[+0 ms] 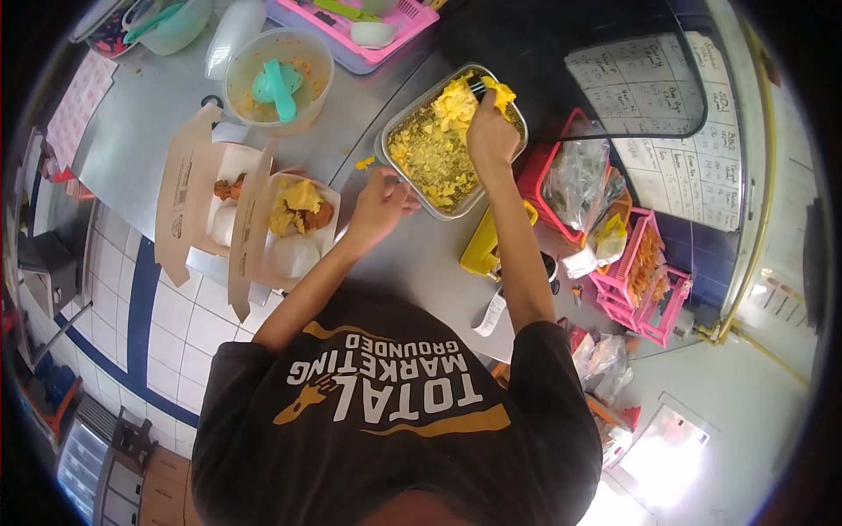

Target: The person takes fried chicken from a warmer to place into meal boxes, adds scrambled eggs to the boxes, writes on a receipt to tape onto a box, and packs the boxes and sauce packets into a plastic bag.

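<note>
A metal tray (392,162) of yellow scrambled egg (434,158) rests on the steel counter. Over its far right part, my right hand (493,136) grips a dark fork-like utensil (477,86), with a lump of egg at its end. My left hand (382,206) is at the tray's near left corner, fingers apart and nothing in them. To its left stand two open cardboard boxes; the nearer box (330,230) holds rice, egg and a brown fried piece, the other box (242,156) rice and a brown piece.
A tub (279,77) with a teal scoop sits beyond the boxes. Pink baskets (410,31) lie at the far edge. On the right are a yellow holder (488,244), a red bin (542,180) with plastic bags and a pink basket (633,272). Egg scraps (365,163) lie beside the tray.
</note>
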`<move>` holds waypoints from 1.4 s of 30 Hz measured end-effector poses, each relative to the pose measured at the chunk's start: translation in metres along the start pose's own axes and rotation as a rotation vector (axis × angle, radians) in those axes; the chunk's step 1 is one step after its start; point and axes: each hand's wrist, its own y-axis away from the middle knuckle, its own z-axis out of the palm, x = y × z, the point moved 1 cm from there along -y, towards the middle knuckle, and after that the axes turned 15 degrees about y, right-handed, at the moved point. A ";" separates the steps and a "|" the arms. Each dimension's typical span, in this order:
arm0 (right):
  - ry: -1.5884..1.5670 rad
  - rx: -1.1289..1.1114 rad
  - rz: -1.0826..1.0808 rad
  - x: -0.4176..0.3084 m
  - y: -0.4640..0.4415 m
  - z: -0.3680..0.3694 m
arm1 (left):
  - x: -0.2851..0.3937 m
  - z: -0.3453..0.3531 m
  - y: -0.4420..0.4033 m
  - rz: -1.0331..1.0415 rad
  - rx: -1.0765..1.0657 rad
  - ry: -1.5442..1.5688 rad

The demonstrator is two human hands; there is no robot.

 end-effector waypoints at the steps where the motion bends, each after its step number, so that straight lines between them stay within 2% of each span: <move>1: 0.002 0.004 0.001 0.000 0.000 0.006 | -0.004 0.002 -0.008 0.017 0.016 -0.010; 3: 0.108 -0.001 -0.153 -0.009 -0.001 0.007 | -0.002 0.005 -0.019 0.036 0.033 -0.017; 9: -0.019 -0.097 -0.246 -0.017 0.019 0.010 | -0.003 0.002 -0.025 -0.021 0.018 -0.036; 11: -0.199 -0.252 -0.231 -0.020 0.035 0.000 | -0.003 0.001 -0.026 -0.005 0.028 0.024; 13: -0.284 -0.262 -0.226 -0.025 0.055 -0.011 | 0.002 0.004 -0.024 -0.007 0.031 0.007; 16: -0.527 -0.451 -0.182 -0.034 0.072 -0.024 | 0.003 0.004 -0.024 -0.019 0.035 -0.016; 17: -0.529 -0.450 -0.183 -0.034 0.076 -0.020 | 0.003 0.003 -0.024 -0.028 0.036 -0.020; 19: -0.817 -0.330 -0.189 -0.035 0.085 -0.001 | 0.000 0.001 -0.025 -0.014 0.032 -0.010; 20: -0.817 -0.325 -0.190 -0.033 0.086 0.009 | 0.000 0.001 -0.026 -0.003 0.024 0.003; 22: -1.021 -0.651 -0.083 -0.024 0.085 0.027 | 0.005 0.004 -0.022 -0.001 0.012 0.003; 26: -0.892 -0.570 0.011 -0.002 0.084 0.000 | 0.009 0.000 -0.021 -0.010 0.004 -0.055; 28: -0.316 -0.538 0.161 0.006 0.078 -0.037 | 0.005 -0.003 -0.023 0.004 0.000 -0.042; 31: -0.248 -0.536 0.141 -0.009 0.084 -0.012 | 0.004 -0.001 -0.025 0.006 0.009 -0.037; 33: -0.287 -0.513 0.122 -0.031 0.083 -0.021 | 0.005 -0.001 -0.025 -0.005 0.033 -0.047; 35: -0.468 -0.530 0.053 -0.050 0.079 -0.031 | 0.005 -0.001 -0.024 -0.014 0.010 -0.058; 36: -0.506 -0.403 0.002 -0.057 0.081 -0.030 | 0.004 -0.003 -0.025 -0.014 0.011 -0.061; 39: -0.443 -0.470 -0.045 -0.057 0.076 -0.053 | 0.005 -0.006 -0.026 -0.001 0.015 -0.077; 42: -0.420 -0.437 -0.147 -0.051 0.074 -0.055 | 0.007 -0.005 -0.024 0.030 -0.016 -0.106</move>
